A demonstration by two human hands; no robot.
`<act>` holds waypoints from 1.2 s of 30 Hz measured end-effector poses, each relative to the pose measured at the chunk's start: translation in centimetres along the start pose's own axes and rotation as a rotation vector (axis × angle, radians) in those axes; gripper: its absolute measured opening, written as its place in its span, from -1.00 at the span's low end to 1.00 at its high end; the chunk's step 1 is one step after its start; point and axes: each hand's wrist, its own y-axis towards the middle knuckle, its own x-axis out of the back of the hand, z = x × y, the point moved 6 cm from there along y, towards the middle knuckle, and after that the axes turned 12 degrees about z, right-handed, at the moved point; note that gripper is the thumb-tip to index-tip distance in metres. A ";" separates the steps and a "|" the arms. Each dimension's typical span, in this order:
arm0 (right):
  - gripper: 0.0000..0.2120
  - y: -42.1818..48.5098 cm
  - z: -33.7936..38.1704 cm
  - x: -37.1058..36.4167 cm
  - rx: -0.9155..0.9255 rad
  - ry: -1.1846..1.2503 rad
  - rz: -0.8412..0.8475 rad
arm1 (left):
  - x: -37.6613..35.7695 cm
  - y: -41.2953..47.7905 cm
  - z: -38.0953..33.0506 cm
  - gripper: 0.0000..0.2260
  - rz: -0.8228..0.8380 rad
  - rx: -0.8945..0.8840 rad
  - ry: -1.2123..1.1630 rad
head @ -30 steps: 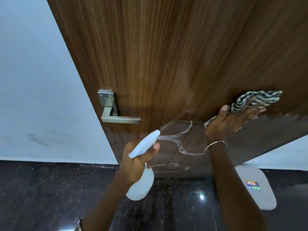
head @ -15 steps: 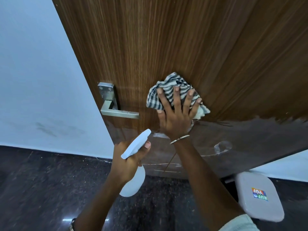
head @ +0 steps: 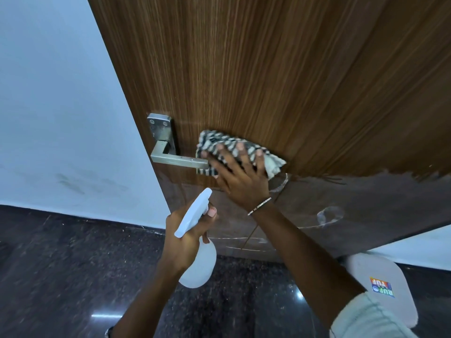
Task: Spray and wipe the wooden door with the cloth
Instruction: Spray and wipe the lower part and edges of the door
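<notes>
The right hand (head: pixel 240 181) has slid the striped cloth (head: pixel 214 142) leftward across the wooden door (head: pixel 268 69) to the free end of the lever handle (head: pixel 179 161); its fingers lie spread and flat, pressing the cloth to the wood; the bunched cloth runs lengthwise left to right, dipping at the right. The left hand (head: pixel 181 242) grips the white spray bottle (head: pixel 199 267) by the neck, below the handle; its body hangs down, its nozzle pointing up and right at the door.

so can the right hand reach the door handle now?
Probably yes: the right hand presses the cloth beside the free end of the door handle; the left hand holding the spray bottle is lower, clear.
</notes>
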 end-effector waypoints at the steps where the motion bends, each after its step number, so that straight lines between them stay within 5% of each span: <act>1: -0.37 0.0 0.2 -0.1 0.081 -0.037 -0.014 | 0.1 0.0 0.1 -0.73 -0.014 0.009 -0.004; 5: -0.40 -2.3 -2.8 0.2 0.265 -0.131 -0.010 | 0.0 0.1 -0.2 -0.81 0.002 -0.006 -0.015; 12: -0.37 -10.9 -11.8 0.0 0.137 -0.243 0.162 | -0.5 -0.1 -0.1 -0.80 0.030 0.032 -0.079; 17: -0.44 -7.7 -8.3 -0.1 0.155 -0.168 0.160 | -0.8 -0.2 -0.6 -0.88 0.026 -0.008 -0.098; 23: -0.42 -1.5 -0.1 -0.8 0.465 -0.148 0.086 | -1.8 0.2 -0.9 -0.91 0.025 -0.040 -0.059; 27: -0.44 -4.0 -3.0 -1.6 0.574 -0.269 0.137 | -2.6 0.0 -1.0 -0.84 0.031 -0.021 -0.099; 36: -0.38 -11.3 -14.6 1.4 0.330 -0.265 0.255 | -3.8 -0.1 -1.7 -0.87 0.071 0.007 -0.103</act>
